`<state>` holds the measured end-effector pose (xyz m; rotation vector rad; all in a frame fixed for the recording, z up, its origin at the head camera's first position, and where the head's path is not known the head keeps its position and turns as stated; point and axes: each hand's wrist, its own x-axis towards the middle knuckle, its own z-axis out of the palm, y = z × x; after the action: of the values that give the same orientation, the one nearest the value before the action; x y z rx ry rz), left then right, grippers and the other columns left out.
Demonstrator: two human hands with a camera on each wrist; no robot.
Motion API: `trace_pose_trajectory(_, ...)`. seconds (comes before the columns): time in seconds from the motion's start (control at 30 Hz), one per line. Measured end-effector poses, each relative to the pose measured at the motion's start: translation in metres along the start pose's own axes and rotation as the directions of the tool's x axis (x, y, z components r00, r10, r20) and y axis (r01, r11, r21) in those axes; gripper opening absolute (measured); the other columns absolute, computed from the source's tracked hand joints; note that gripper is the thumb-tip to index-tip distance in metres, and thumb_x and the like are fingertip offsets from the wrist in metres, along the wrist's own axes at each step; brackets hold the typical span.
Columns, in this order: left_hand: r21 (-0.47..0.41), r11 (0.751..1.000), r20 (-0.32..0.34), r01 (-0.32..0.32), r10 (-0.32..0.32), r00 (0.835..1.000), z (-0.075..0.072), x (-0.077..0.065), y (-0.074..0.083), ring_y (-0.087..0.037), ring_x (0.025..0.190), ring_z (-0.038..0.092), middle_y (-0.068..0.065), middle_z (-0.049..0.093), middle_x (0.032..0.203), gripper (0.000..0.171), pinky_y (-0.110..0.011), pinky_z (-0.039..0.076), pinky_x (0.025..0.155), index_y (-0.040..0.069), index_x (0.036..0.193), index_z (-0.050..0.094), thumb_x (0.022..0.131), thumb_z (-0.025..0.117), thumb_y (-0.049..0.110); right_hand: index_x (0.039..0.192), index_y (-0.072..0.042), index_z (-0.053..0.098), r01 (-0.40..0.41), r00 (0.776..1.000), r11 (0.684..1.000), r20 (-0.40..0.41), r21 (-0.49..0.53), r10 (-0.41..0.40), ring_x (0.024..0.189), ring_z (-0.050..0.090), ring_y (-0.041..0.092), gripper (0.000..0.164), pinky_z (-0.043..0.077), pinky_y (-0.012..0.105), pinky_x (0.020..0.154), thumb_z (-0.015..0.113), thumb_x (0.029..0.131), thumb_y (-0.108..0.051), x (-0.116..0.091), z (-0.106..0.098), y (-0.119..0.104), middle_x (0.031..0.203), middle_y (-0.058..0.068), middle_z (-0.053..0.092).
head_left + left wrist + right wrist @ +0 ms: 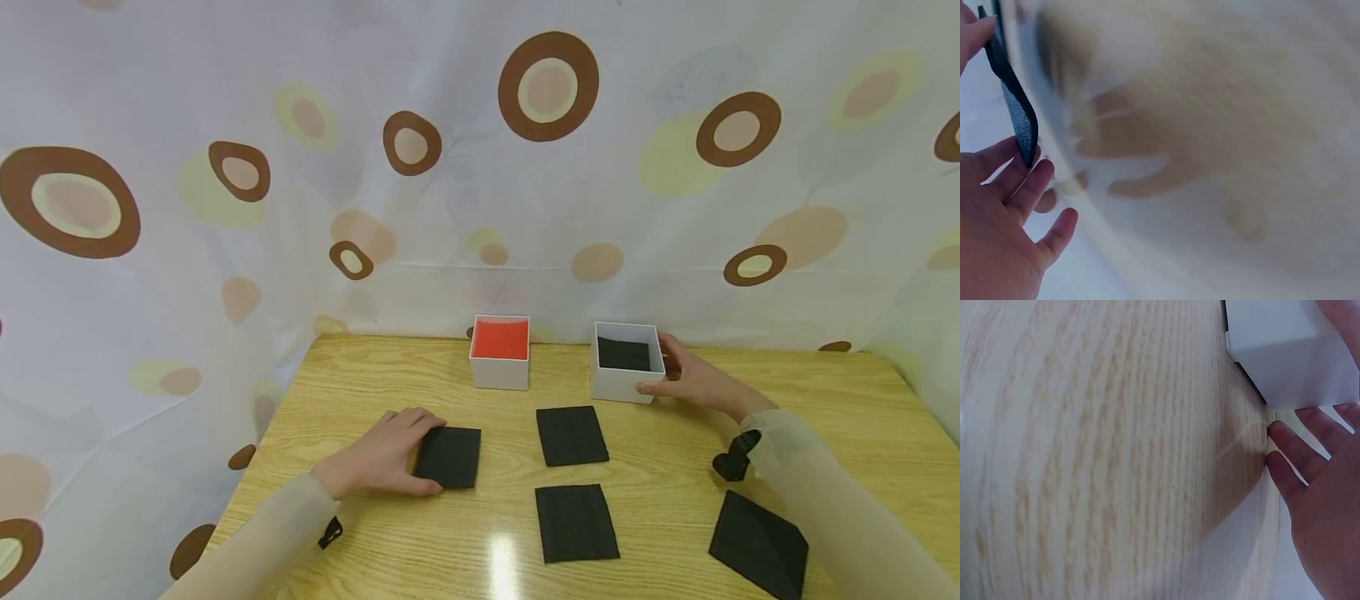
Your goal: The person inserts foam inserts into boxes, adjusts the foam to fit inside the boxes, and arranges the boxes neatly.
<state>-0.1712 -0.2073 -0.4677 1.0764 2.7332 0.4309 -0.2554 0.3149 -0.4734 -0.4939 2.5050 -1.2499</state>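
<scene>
My left hand [386,454] holds a black folded cloth square [450,457] by two opposite edges, thumb at the near edge and fingers at the far one. From the left wrist view, the black square [1021,119] appears edge-on and slightly bent, pinched between the thumb and fingertips [1040,165]. At the back right, my right hand [693,379] grips a white open box [622,385] from its right side, thumb on the front. Black cloth [624,354] lies inside that box. The right wrist view shows fingers [1297,447] along the box's side [1297,369], close over the wooden table.
Left of the gripped box stands another white box [500,375] with red cloth [501,340] inside. More black squares lie on the wooden table [375,375]: one mid-table [572,436], one nearer [577,523], and one [759,543] partly under the right sleeve. A patterned curtain [450,208] hangs behind.
</scene>
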Motion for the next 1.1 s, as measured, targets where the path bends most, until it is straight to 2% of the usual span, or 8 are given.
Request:
trace_pose_trajectory(0.27,0.06,0.994,-0.012,-0.093,0.093,0.996,-0.026,0.032,0.024,-0.022,0.126,0.055,-0.005,0.057,0.14,0.09,-0.047,0.048,0.106,0.009,0.15,0.052,0.083,0.076,0.064,0.165,-0.006,0.007,0.007,1.0,1.0,-0.008,0.006,-0.007,0.131,0.049,0.043,0.102,0.042,0.059,0.107,0.079,0.094,-0.023,0.001,-0.001,0.004,0.154,0.027,0.04)
trace_pose_trajectory(0.43,0.104,0.984,-0.024,-0.147,0.15,0.988,-0.045,0.056,0.041,-0.026,0.134,0.052,-0.007,0.055,0.148,0.093,-0.049,0.044,0.111,0.009,0.153,0.049,0.083,0.076,0.064,0.165,-0.006,0.007,0.011,1.0,1.0,-0.01,0.016,-0.011,0.132,0.049,0.045,0.102,0.042,0.061,0.107,0.079,0.095,-0.022,0.001,-0.001,0.004,0.154,0.028,0.04)
trace_pose_trajectory(0.53,0.144,0.974,-0.029,-0.175,0.18,0.983,-0.057,0.072,0.051,-0.027,0.137,0.05,-0.007,0.054,0.149,0.093,-0.05,0.04,0.115,0.008,0.154,0.048,0.083,0.075,0.063,0.165,-0.006,0.007,0.015,1.0,1.0,-0.006,0.023,-0.015,0.132,0.049,0.045,0.102,0.041,0.062,0.108,0.079,0.095,-0.022,0.0,-0.001,0.004,0.154,0.028,0.039)
trace_pose_trajectory(0.67,0.211,0.953,-0.048,-0.218,0.233,0.971,-0.07,0.094,0.063,-0.026,0.132,0.052,-0.006,0.057,0.143,0.089,-0.046,0.043,0.113,0.008,0.15,0.051,0.084,0.075,0.062,0.165,-0.006,0.008,0.018,1.0,1.0,-0.009,0.017,-0.018,0.133,0.047,0.045,0.102,0.04,0.062,0.108,0.079,0.095,-0.022,0.0,-0.001,0.004,0.154,0.028,0.039)
trace_pose_trajectory(0.83,0.239,0.946,-0.053,-0.218,0.237,0.97,-0.08,0.122,0.073,-0.027,0.136,0.049,-0.006,0.057,0.143,0.089,-0.047,0.041,0.113,0.009,0.15,0.051,0.084,0.075,0.063,0.165,-0.005,0.007,0.02,1.0,1.0,-0.005,0.024,-0.02,0.138,0.043,0.048,0.102,0.038,0.065,0.111,0.079,0.095,-0.022,0.0,0.0,0.005,0.157,0.029,0.035)
trace_pose_trajectory(0.97,0.245,0.946,-0.047,-0.211,0.229,0.972,-0.082,0.143,0.078,-0.029,0.141,0.047,-0.008,0.056,0.146,0.091,-0.048,0.037,0.117,0.009,0.153,0.049,0.085,0.074,0.065,0.166,-0.008,0.006,0.025,1.0,0.999,0.001,0.023,-0.025,0.139,0.042,0.049,0.104,0.036,0.067,0.112,0.08,0.094,-0.022,0.0,0.0,0.004,0.158,0.028,0.034)
trace_pose_trajectory(1.1,0.271,0.945,-0.028,-0.184,0.199,0.98,-0.083,0.165,0.088,-0.026,0.142,0.047,-0.007,0.054,0.151,0.093,-0.044,0.036,0.119,0.012,0.156,0.046,0.087,0.071,0.068,0.166,-0.01,0.007,0.031,1.0,0.999,-0.002,0.012,-0.031,0.138,0.043,0.047,0.103,0.038,0.065,0.111,0.08,0.094,-0.022,0.0,-0.001,0.003,0.156,0.026,0.036)
